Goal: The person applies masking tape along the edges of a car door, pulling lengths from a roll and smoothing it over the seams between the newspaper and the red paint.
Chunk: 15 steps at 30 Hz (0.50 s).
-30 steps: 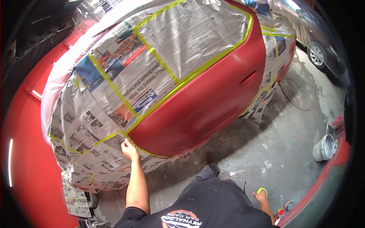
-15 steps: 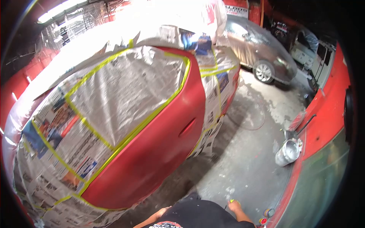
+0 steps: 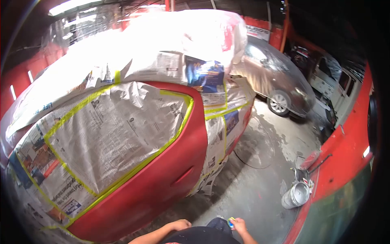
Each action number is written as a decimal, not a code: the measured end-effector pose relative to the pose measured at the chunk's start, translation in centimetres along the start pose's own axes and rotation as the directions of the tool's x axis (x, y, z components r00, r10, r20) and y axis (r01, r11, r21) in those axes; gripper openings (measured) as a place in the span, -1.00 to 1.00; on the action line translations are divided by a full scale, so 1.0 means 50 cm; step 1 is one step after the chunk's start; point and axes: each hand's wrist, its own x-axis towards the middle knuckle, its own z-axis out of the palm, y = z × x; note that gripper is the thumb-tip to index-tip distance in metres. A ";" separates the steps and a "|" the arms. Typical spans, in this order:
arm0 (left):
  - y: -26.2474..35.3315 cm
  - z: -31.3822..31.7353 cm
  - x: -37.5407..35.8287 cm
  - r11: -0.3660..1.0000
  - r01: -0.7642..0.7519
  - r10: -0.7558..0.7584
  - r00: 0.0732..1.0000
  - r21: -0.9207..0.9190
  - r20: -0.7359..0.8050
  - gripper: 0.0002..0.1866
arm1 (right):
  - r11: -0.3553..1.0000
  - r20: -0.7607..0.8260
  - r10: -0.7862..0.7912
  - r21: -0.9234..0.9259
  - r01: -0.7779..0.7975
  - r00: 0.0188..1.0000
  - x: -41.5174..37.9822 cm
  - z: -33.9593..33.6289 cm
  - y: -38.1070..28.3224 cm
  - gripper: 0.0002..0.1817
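Observation:
A red car door (image 3: 162, 179) fills the left and middle, its window covered with newspaper (image 3: 118, 126) and edged by yellow-green tape (image 3: 134, 171). My left hand (image 3: 180, 225) is near the bottom edge in front of my torso, its fingers curled; what it holds, if anything, cannot be made out. To the right, my right hand (image 3: 239, 224) is closed on a small roll (image 3: 231, 222) with yellow-green and blue on it, held beside my dark-clothed leg.
Behind the masked car stands another car under clear plastic (image 3: 276, 77). A bucket (image 3: 296, 195) sits on the floor by the red wall (image 3: 345, 134) at the right. A hose (image 3: 252, 166) curves over the floor. A white vehicle (image 3: 345, 89) stands far right.
The view has tilted up, so the car and floor appear lower. My hands have come closer together, and the roll in my right hand shows more clearly.

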 end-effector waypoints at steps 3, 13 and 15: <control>-0.016 0.035 0.054 0.979 -0.202 0.198 0.974 -0.024 -0.112 -0.77 | 0.968 0.333 -0.068 0.249 -0.018 0.941 -0.035 0.075 -0.192 -0.79; -0.110 0.295 -0.113 0.741 0.528 -0.664 0.670 -0.415 -0.333 -0.48 | 0.991 0.839 -0.096 0.030 0.132 0.535 0.170 0.048 -0.398 -0.89; -0.110 0.441 -0.146 0.564 0.656 -0.825 0.429 -0.501 -0.368 -0.34 | 0.988 0.870 0.003 -0.078 0.132 0.492 0.214 0.034 -0.384 -0.87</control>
